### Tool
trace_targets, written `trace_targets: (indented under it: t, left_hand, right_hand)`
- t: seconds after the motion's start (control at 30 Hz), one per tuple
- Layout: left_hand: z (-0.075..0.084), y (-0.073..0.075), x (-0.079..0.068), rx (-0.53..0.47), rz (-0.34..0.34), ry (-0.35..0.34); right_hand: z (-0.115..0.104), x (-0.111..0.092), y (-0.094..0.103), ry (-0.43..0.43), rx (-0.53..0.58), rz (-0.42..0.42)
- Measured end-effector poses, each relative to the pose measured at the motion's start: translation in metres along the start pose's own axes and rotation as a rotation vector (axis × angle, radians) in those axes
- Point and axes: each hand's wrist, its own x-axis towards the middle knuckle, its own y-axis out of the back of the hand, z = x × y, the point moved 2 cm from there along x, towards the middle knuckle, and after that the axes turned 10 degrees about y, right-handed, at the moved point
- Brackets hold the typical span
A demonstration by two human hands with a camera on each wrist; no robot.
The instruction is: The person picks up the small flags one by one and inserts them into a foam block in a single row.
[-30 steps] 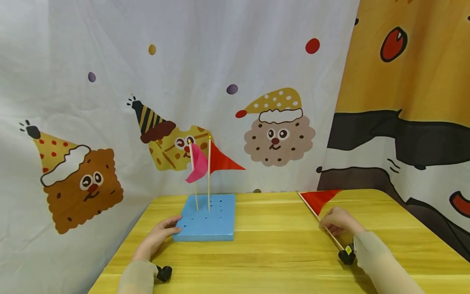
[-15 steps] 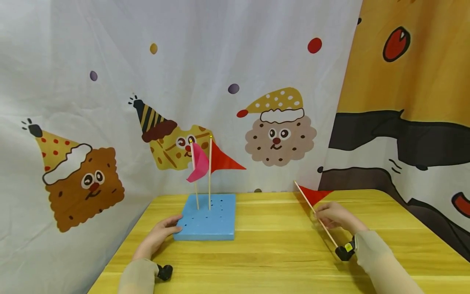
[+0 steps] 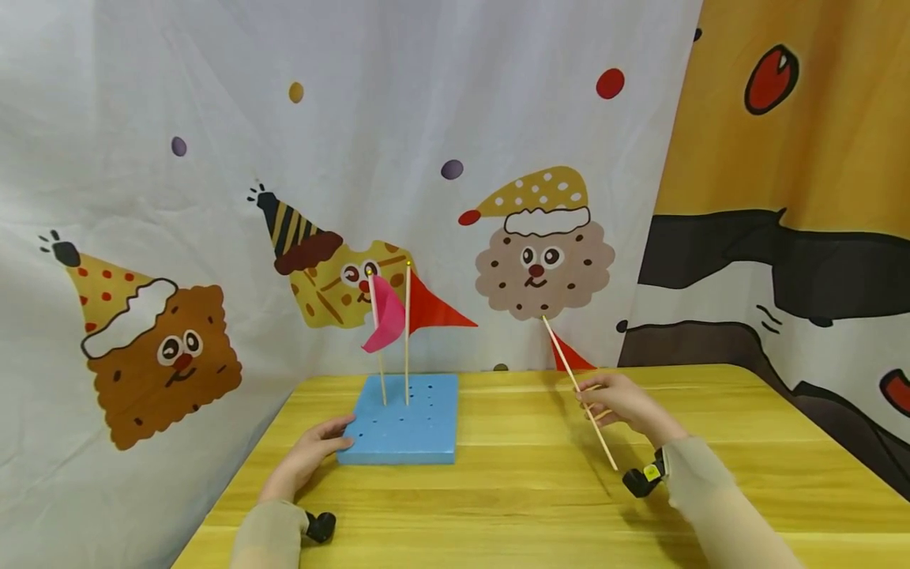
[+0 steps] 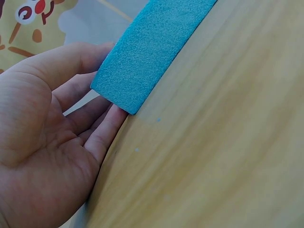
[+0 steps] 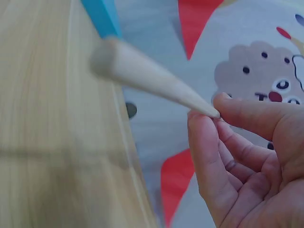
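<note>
At the left, a blue foam block (image 3: 419, 442) with small holes lies on the table. My left hand (image 3: 307, 456) holds its left edge, thumb and fingers at the side, also visible in the left wrist view (image 4: 57, 114). A pink flag (image 3: 387, 316) and a red flag (image 3: 434, 307) stand upright on sticks in the block. With thumb and fingertips, my right hand (image 3: 622, 403) pinches the wooden stick (image 3: 600, 435) of another red flag (image 3: 565, 353), tilted and raised above the table. That stick's lower end points toward the right wrist camera (image 5: 142, 71).
The wooden table (image 3: 498, 506) extends between and in front of the hands. Behind it hangs a white curtain (image 3: 533, 47) printed with cartoon biscuits, with an orange printed section at right.
My right hand has lifted the red flag off the table and carried it left, its stick tipping more upright. The left hand and foam block stay in place.
</note>
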Motion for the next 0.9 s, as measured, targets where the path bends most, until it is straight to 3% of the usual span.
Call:
trace_targets:
  t: [0.37,0.57,0.9]
  left_hand:
    - [0.0,0.002,0.0,-0.001,0.011,0.001]
    - [-0.001,0.001,-0.001,-0.001,0.021,0.002]
    - [0.001,0.0,-0.001,-0.001,0.009,-0.001]
  right_hand:
    - [-0.024,0.022,-0.035,0.046,0.092,0.017]
    - [-0.026,0.035,-0.06,0.08,0.106,0.083]
    - [-0.032,0.063,-0.11,0.235,0.179,0.134]
